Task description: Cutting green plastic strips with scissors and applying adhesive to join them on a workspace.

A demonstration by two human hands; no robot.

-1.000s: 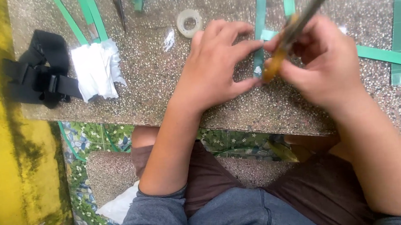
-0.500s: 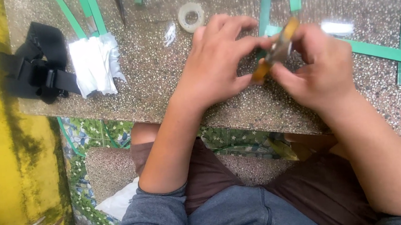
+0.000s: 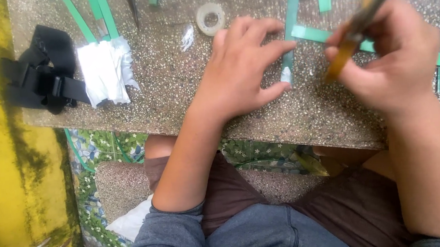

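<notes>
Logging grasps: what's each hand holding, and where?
Right hand grips a blurred amber-handled tool at its lower handle. Left hand holds nothing, pressing a green paper strip.

You have a narrow green strip [image 3: 292,15] lying flat on the speckled counter [image 3: 176,90], running from far to near, its near end whitish. A blurred tool with an amber handle [image 3: 351,39] is tilted, just right of it.

Bare forearms, no rings or watch visible; grey-blue sleeves [image 3: 176,235] pushed above elbows; dark maroon-brown shorts [image 3: 350,212] on lap.
</notes>
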